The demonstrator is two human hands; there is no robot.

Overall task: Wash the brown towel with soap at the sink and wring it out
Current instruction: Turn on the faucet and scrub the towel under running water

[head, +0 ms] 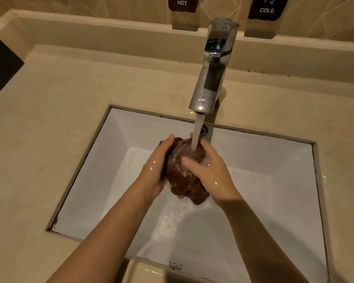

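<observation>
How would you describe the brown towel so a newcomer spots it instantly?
Start at the white rectangular sink and follow the faucet's running stream down. It lands on the brown towel, a wet, sudsy ball squeezed between left hand and right hand, the basin's only dark thing.

Beige stone counter (70, 111); tiled wall (110, 5) with HOT, COLD signs.

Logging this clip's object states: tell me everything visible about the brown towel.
The brown towel is bunched into a wet, glossy ball of dark reddish-brown cloth, with suds on its surface. It is held above the white sink basin, not resting on it. The left hand cups its left side; the right hand wraps its right side, thumb across the front. The faucet's water stream lands on its top. A loose fold hangs below the hands.
</observation>
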